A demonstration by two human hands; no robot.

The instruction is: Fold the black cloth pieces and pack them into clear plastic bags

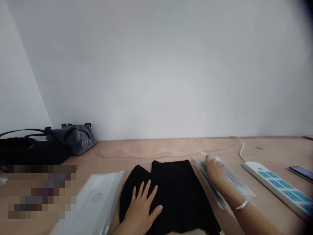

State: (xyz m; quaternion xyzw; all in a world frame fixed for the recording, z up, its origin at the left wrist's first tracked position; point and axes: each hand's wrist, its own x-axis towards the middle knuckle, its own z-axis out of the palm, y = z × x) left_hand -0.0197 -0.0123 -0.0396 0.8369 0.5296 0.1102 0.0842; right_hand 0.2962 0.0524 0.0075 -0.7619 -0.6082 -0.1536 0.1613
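Note:
A black garment [181, 192] lies spread on the wooden table in front of me, its left part bulging outward. My left hand [143, 207] rests flat on that left part with the fingers spread. To the right of the garment are clear plastic bags [234, 178], overlapping one another. My right hand [215, 169], with a silver bracelet at the wrist, is closed at the upper left end of these bags, its fingertips curled on the plastic. Left of the garment lies a whitish translucent zip bag [95, 199].
A white power strip [278, 186] with blue sockets and a cord lies at the right, near a phone [302, 172]. A striped bag [78, 138] and a black bag [36, 151] stand at the back left. The wall rises behind the table [146, 148].

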